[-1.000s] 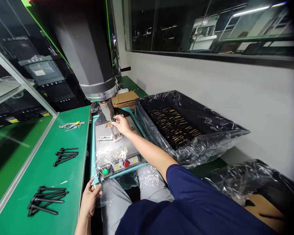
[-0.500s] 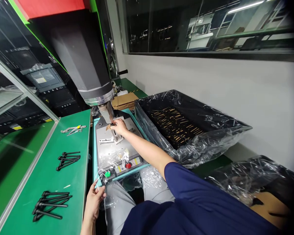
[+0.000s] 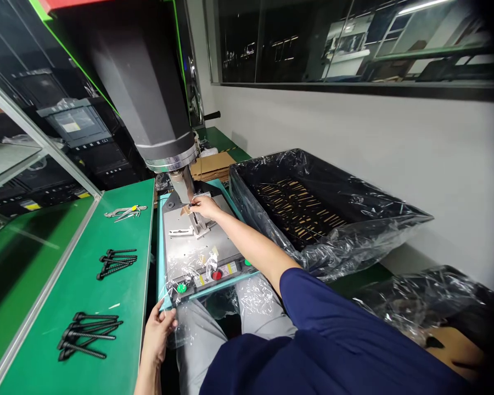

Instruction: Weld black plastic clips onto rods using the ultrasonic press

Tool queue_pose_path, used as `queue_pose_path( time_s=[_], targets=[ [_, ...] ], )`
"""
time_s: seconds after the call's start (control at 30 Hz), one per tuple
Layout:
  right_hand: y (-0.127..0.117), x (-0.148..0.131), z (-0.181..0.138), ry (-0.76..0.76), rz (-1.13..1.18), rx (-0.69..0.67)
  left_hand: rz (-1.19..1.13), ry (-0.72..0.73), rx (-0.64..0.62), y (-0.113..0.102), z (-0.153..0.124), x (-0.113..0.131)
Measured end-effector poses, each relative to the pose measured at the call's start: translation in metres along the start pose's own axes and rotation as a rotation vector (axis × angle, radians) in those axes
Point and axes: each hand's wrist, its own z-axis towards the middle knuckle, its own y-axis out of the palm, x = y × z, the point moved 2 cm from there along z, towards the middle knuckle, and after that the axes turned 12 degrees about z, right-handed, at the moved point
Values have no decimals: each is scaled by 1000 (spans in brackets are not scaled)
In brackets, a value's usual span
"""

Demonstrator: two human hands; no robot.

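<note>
My right hand [image 3: 206,207] reaches under the head of an ultrasonic-welder-like machine [image 3: 156,93]. Its thumb and fingers pinch a small dark part [image 3: 193,205], mostly hidden by the fingers. That part is at the top of a metal fixture [image 3: 200,225], beside the metal horn [image 3: 183,184]. My left hand [image 3: 160,332] is at the front left corner of the machine base [image 3: 185,249], fingers loosely curled and apart, with nothing visible in them. A green button [image 3: 181,288] lies just beyond it, and a red button [image 3: 217,275] sits mid-front.
Black threaded rods with thick heads lie in two groups, a near pile [image 3: 88,334] and a far pile [image 3: 116,263], on the green bench [image 3: 127,307]. Pliers [image 3: 125,212] lie beyond them. At right, a plastic-lined bin [image 3: 374,214] holds many thin dark and tan pieces.
The view has shifted slightly. My right hand stays at the fixture, still pinching the small dark part, and my left hand remains at the base corner.
</note>
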Motion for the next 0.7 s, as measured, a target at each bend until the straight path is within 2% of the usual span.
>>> queue_pose_path(
  time_s=[0.13, 0.33, 0.5, 0.6, 0.7],
  targets=[
    [2, 3, -1, 51, 0, 65, 11, -6, -7, -1, 1, -1],
    [10, 6, -1, 80, 130, 63, 20, 36, 45, 1, 6, -11],
    [7, 6, -2, 132, 120, 80, 55, 42, 53, 2, 12, -13],
    [-12, 11, -23, 132, -35, 108, 101, 18, 19, -2, 16, -13],
    [-39, 23, -64, 140, -378, -55, 267, 23, 24, -12, 21, -19]
  ],
)
